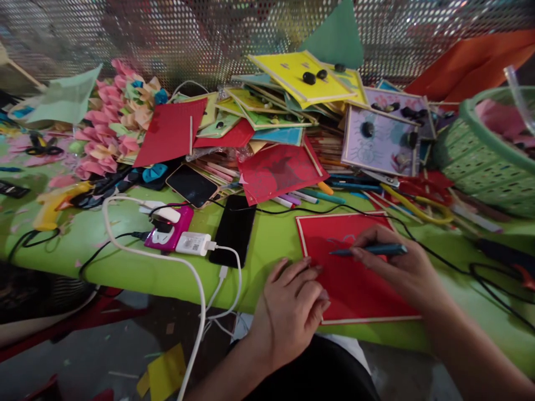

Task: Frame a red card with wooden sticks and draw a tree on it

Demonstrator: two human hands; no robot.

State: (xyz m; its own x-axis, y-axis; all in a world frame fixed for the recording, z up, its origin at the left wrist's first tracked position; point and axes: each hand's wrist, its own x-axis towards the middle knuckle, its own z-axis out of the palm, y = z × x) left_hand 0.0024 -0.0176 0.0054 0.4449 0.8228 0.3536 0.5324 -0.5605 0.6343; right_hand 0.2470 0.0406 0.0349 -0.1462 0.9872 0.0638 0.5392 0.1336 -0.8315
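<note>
A red card (355,278) bordered with thin pale sticks lies on the green tabletop in front of me. My right hand (390,262) is closed around a dark teal marker pen (380,250), its tip over the upper part of the card. Faint light-blue lines (343,240) show near the tip. My left hand (295,303) rests at the card's left edge, fingers loosely bent and slightly apart, fingertips touching the border; the hand holds nothing I can see.
A black phone (234,231) and a magenta power adapter (173,227) with white cables lie left. Decorated cards (305,78) pile up behind. A black cord (351,207) crosses behind the red card. At right stand scissors (418,206) and a green basket (480,150); a yellow glue gun (54,206) lies far left.
</note>
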